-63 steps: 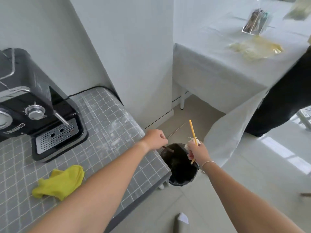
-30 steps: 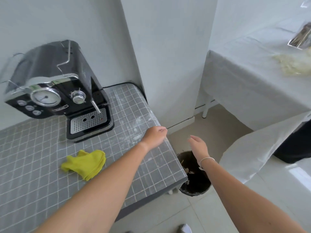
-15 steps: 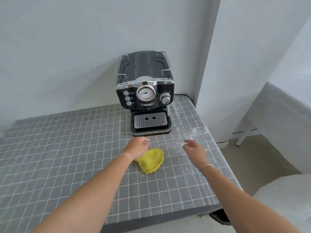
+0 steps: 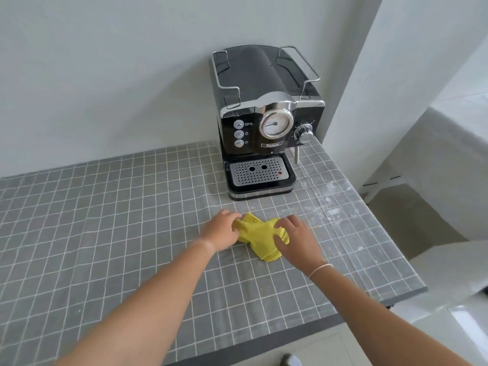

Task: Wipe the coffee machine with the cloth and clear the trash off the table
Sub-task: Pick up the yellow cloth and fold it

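The cloth (image 4: 260, 237), one crumpled yellow piece, is lying on the table (image 4: 105, 233) between two hands, and both are touching it. The left hand (image 4: 221, 231) is lying knuckles-up at the cloth's left edge, fingers curled onto the fabric and bunching it, though whether they are actually pinching a fold I cannot tell. The right hand (image 4: 297, 240) is resting palm-down on the cloth's right side, fingers bent and spread over the folds, pressing rather than visibly gripping. A thin pale bracelet (image 4: 319, 269) is circling the right wrist. Both forearms are reaching in from the near edge of the table, converging on the cloth.

Beyond the hands, away from the person, one black and chrome coffee machine (image 4: 266, 128) is standing upright against the wall (image 4: 105, 75), well clear of the cloth, its perforated drip tray (image 4: 260, 173) facing the hands. It is showing three round buttons, one dial gauge and one knob. The table is wearing a grey grid-patterned cover, with whitish smears to the right of the hands. Farther right, a second surface draped in white (image 4: 449, 154) is showing.
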The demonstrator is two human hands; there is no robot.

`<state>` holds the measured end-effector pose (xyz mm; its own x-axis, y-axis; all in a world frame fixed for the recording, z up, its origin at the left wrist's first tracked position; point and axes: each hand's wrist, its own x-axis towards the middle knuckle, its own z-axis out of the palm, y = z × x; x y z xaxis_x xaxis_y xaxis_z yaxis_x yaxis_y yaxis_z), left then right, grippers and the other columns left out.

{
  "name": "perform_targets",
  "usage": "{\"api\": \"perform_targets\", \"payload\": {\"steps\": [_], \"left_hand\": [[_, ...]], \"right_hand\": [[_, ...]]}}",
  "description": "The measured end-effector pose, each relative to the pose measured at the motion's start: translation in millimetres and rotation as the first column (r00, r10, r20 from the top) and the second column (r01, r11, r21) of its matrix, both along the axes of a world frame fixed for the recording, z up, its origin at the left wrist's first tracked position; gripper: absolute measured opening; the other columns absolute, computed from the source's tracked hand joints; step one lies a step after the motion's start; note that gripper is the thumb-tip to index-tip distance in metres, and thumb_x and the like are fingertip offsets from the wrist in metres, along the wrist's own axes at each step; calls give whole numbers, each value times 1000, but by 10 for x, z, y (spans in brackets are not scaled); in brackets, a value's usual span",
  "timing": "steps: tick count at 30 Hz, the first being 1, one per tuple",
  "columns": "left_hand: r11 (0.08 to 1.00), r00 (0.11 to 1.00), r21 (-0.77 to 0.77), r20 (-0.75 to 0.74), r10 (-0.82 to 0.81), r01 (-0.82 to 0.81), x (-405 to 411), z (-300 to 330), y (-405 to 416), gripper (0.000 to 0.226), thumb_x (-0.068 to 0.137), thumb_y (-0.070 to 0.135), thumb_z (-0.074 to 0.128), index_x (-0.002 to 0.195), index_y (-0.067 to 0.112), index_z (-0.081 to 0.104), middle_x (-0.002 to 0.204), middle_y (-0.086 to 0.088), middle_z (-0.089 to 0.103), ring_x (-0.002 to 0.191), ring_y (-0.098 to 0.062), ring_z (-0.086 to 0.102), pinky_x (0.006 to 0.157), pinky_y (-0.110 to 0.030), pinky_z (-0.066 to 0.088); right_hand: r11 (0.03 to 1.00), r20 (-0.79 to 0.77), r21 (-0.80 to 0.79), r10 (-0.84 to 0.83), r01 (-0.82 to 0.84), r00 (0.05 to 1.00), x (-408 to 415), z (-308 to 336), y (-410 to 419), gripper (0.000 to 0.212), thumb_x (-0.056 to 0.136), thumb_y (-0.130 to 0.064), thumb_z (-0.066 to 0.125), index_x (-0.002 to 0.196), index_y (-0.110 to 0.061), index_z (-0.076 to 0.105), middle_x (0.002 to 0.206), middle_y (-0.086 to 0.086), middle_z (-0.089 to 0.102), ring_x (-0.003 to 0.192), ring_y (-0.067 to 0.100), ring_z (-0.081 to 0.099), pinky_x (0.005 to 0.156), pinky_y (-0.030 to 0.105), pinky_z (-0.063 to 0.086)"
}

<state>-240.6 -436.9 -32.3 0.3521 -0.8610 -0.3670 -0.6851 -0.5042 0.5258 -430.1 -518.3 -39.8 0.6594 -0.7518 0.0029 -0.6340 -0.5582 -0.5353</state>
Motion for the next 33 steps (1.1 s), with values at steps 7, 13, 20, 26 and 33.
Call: {"api": "perform_targets", "payload": {"steps": [7,13,20,26,33], "left_hand": [[968,964,-13,-97,247,-249,-45,-86,96,37,83,25,52,119,15,54,109,-6,60,99,-23,58,82,-30,47],[937,912,-2,-230,340,-350,-23,-77,84,12,83,17,54,85,10,63,76,-4,58,75,-20,53,67,-27,42],[917,925,-184,-212,316,-355,42,694,306,18,87,10,51,101,15,62,75,8,49,76,-13,47,64,-16,38],[983,989,-144,-105,99,-114,100,837,265,18,89,11,51,97,20,65,95,6,52,94,-11,48,85,-25,36],[989,996,-120,20,86,-83,210,1105,505,26,89,11,49,81,32,63,95,2,53,99,-20,53,91,-33,40]], "right_hand": [[987,-142,-73,129,-141,981,51,-179,224,40,72,-41,69,99,-15,60,99,5,60,92,28,57,80,38,43],[992,-24,36,123,-122,992,0,-162,123,43,74,-50,51,94,-13,62,94,6,62,89,29,57,78,40,48],[973,225,107,176,-204,958,345,319,-143,20,83,-13,62,103,-10,63,99,8,61,88,21,54,84,38,49],[946,223,152,249,-286,943,551,409,-229,42,84,-4,55,125,-14,54,121,8,56,112,23,51,99,29,38],[869,187,170,435,-465,881,918,557,-71,42,81,-6,60,122,-14,57,124,8,55,114,25,48,102,29,32]]}}
